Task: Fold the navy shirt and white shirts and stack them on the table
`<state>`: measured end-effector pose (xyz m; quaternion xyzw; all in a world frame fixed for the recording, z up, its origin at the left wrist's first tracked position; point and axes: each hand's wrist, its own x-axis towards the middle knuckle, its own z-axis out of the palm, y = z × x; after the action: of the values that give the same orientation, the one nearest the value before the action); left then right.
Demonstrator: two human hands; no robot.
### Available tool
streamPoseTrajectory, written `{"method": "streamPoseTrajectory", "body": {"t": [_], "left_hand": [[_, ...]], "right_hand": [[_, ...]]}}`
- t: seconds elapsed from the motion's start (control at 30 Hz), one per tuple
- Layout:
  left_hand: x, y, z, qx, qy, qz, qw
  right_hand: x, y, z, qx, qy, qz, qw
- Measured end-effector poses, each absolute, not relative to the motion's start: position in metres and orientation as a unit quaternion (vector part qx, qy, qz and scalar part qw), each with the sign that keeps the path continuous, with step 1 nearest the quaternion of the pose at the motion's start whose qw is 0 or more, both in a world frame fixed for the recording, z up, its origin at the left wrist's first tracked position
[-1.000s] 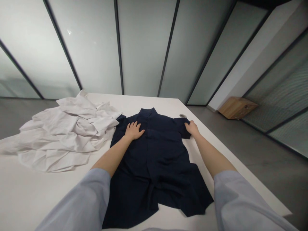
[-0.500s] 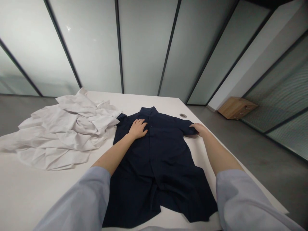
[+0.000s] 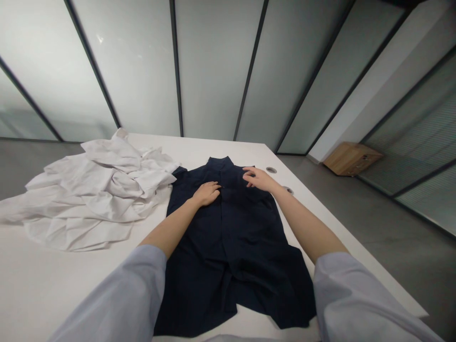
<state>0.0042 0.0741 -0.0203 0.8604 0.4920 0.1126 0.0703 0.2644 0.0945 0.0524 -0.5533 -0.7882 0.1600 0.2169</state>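
A dark navy short-sleeved shirt (image 3: 228,247) lies spread on the white table (image 3: 53,280), collar at the far end. My left hand (image 3: 206,194) rests flat on its chest near the placket. My right hand (image 3: 257,180) is just above or touching the upper right of the shirt, fingers apart and holding nothing I can see. The sleeve on that side no longer shows and appears folded inward, partly hidden under the hand. A crumpled white garment (image 3: 96,190) lies heaped on the table to the left of the shirt, touching its left edge.
Two round metal grommets (image 3: 271,169) are set in the far right of the table top. The table's right edge runs close to the shirt. A wooden box (image 3: 351,159) stands on the grey floor at the right, by frosted glass walls.
My right hand has moved from the sleeve end inward across the shirt, and that sleeve now lies folded in. My left hand has shifted slightly right. The white garment stays put.
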Motion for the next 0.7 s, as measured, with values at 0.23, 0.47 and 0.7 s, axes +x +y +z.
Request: {"method": "streamPoseTrajectory", "body": {"t": [0.23,0.47,0.7], "left_hand": [[0.006,0.072,-0.021,0.858,0.495,0.122,0.062],[0.003,0.066,-0.021,0.849,0.51,0.137,0.027],[-0.01,0.062,-0.02,0.842,0.516,0.142,0.067]], "right_hand": [[0.272,0.095,0.015,-0.603,-0.77,0.103,0.183],[0.298,0.08,-0.028,-0.652,-0.756,0.008,0.048],[0.305,0.082,-0.033,-0.653,-0.753,-0.008,0.083]]}}
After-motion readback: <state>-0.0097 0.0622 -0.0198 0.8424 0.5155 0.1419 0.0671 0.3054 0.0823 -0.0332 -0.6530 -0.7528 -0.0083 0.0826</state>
